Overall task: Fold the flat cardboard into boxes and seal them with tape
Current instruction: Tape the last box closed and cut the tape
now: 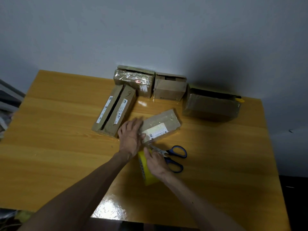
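Note:
A small cardboard box [164,124] with a white shipping label lies in the middle of the table. My left hand [131,135] lies flat on its near left end, fingers straight and pressing down. Just in front of the box my right hand [156,161] grips a yellow tape roll [146,174], fingers curled over its top. A strip of clear tape seems to run from the roll up to the box's near end. Blue-handled scissors [173,156] lie on the table to the right of my right hand, blades pointing toward the box.
A long box [115,109] with a slit top lies left of the small box. Against the wall stand a taped box [135,80], a plain box [168,89] and a larger wrapped box [211,105]. The wooden table [58,130] ends near my body.

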